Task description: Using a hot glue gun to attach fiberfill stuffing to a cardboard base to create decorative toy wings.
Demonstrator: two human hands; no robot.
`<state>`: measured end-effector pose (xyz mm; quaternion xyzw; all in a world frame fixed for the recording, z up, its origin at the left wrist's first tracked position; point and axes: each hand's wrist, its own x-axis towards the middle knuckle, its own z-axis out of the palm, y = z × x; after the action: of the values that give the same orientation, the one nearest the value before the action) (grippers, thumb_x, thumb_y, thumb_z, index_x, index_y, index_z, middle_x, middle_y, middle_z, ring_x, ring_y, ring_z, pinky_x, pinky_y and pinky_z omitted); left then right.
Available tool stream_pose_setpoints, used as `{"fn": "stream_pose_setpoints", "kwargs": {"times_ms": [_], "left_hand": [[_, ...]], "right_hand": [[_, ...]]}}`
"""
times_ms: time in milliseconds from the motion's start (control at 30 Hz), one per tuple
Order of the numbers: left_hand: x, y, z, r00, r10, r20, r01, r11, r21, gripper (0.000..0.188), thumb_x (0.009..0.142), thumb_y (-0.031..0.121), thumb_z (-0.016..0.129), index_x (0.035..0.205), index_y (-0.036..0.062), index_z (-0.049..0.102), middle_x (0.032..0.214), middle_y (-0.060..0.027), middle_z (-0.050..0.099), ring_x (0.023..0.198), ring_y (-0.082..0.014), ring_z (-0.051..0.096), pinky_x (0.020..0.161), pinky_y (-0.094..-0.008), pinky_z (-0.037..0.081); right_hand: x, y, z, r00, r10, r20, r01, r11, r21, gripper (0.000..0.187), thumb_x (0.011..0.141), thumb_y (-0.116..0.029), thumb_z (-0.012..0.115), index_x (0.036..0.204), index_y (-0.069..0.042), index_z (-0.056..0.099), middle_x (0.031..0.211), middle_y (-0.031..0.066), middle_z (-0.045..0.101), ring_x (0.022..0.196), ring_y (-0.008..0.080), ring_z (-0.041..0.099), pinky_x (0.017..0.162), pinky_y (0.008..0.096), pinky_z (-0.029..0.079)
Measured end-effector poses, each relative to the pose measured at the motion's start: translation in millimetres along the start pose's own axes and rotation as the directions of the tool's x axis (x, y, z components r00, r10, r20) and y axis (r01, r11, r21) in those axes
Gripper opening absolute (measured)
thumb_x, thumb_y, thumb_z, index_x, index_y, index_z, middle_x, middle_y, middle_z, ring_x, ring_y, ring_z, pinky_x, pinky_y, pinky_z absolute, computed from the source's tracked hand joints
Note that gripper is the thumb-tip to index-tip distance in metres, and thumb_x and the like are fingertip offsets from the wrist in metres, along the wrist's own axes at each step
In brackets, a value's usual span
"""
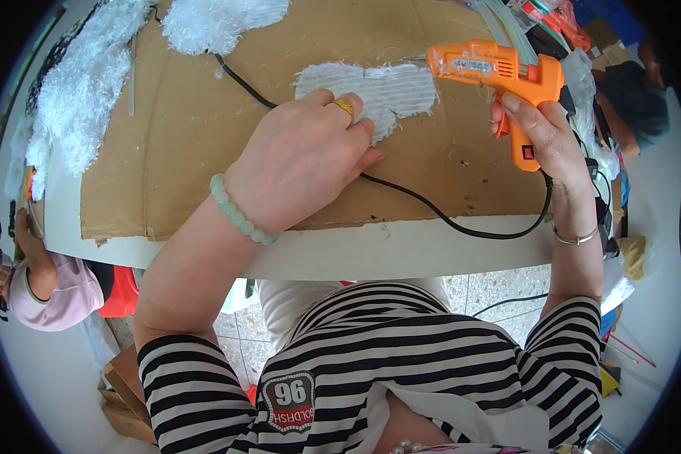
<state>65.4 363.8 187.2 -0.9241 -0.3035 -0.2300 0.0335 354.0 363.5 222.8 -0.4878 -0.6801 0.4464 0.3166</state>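
My right hand [548,140] is closed round the handle of an orange hot glue gun [499,66], with fingers at its trigger. The gun's nozzle points left, by the upper right edge of a white ribbed fabric piece [401,91] with frayed edges. My left hand [303,155] rests on the near left part of this piece, its fingers bent and closed on it; the fingertips are partly hidden. The gun's black cord [446,218] loops along the cardboard, passes beneath my left hand and comes out toward the far left.
A brown cardboard sheet [181,166] covers most of the white table [340,257]. Shaggy white fabric [83,98] lies at the far left, another white piece [219,23] at the back. Clear glue sticks [507,26] lie at the far right. Other people sit left and right.
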Motion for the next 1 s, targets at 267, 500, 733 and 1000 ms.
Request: {"fn": "stream_pose_setpoints", "kwargs": {"times_ms": [267, 500, 733, 1000], "left_hand": [[4.6, 10.6, -4.5, 0.996, 0.008, -0.092, -0.01, 1.0, -0.021, 0.018, 0.075, 0.02, 0.068, 0.069, 0.0051, 0.06, 0.066, -0.0073, 0.055, 0.069, -0.0236, 0.056, 0.06, -0.0354, 0.049], [4.6, 1.7, -21.8, 0.982, -0.177, 0.064, 0.188, 0.939, -0.289, 0.01, 0.078, 0.011, 0.067, 0.083, 0.0025, 0.066, 0.073, -0.0106, 0.064, 0.072, -0.0262, 0.06, 0.062, -0.034, 0.048], [8.5, -4.6, -18.7, 0.959, -0.276, 0.066, 0.272, 0.825, -0.496, 0.015, 0.078, 0.016, 0.065, 0.083, 0.0022, 0.069, 0.069, -0.0134, 0.063, 0.061, -0.0258, 0.06, 0.058, -0.0317, 0.047], [18.2, -14.9, -25.3, 0.837, -0.545, 0.04, 0.417, 0.59, -0.691, 0.017, 0.083, 0.011, 0.063, 0.095, -0.0005, 0.067, 0.07, -0.0067, 0.063, 0.062, -0.0099, 0.054, 0.059, -0.0245, 0.046]], "right_hand": [[-18.0, -6.2, 5.6, 0.995, 0.057, -0.079, -0.025, 0.936, 0.352, 0.037, 0.093, -0.038, 0.049, 0.103, -0.002, 0.055, 0.091, 0.0072, 0.06, 0.08, 0.0163, 0.06, 0.066, 0.0284, 0.049], [-8.0, -11.5, 35.9, 0.997, 0.022, -0.076, 0.036, 0.737, 0.675, 0.035, 0.094, -0.034, 0.047, 0.105, -0.001, 0.054, 0.097, 0.0121, 0.06, 0.091, 0.0242, 0.062, 0.083, 0.0438, 0.054], [5.5, -1.9, 46.7, 0.979, 0.077, -0.187, 0.106, 0.59, 0.801, 0.028, 0.093, -0.025, 0.047, 0.106, -0.001, 0.052, 0.098, 0.0116, 0.058, 0.101, 0.0256, 0.058, 0.094, 0.0492, 0.049], [2.5, 2.2, 42.5, 0.978, 0.065, -0.196, 0.117, 0.609, 0.784, 0.023, 0.091, -0.017, 0.048, 0.106, -0.001, 0.052, 0.099, 0.0108, 0.057, 0.101, 0.0247, 0.057, 0.094, 0.0472, 0.049]]}}
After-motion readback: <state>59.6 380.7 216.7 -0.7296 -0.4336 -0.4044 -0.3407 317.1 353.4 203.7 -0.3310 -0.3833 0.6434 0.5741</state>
